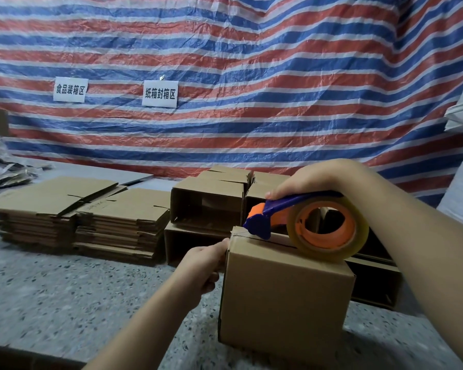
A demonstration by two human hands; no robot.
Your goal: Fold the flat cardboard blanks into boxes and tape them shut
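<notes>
A folded brown cardboard box (284, 295) stands on the speckled floor in front of me, its top flaps closed along a centre seam. My right hand (318, 177) grips a blue and orange tape dispenser (267, 214) that carries a roll of clear tape (328, 228). The dispenser's blade end sits at the box's top left edge and the roll rests on the top. My left hand (206, 265) holds the box's upper left side, with the thumb at the top corner. Two stacks of flat cardboard blanks (78, 209) lie to the left.
Several folded open boxes (209, 206) are piled behind and to the right of the box. A red, white and blue striped tarp (251, 76) with two white paper signs hangs at the back. Crumpled dark bags (3, 169) lie at the far left.
</notes>
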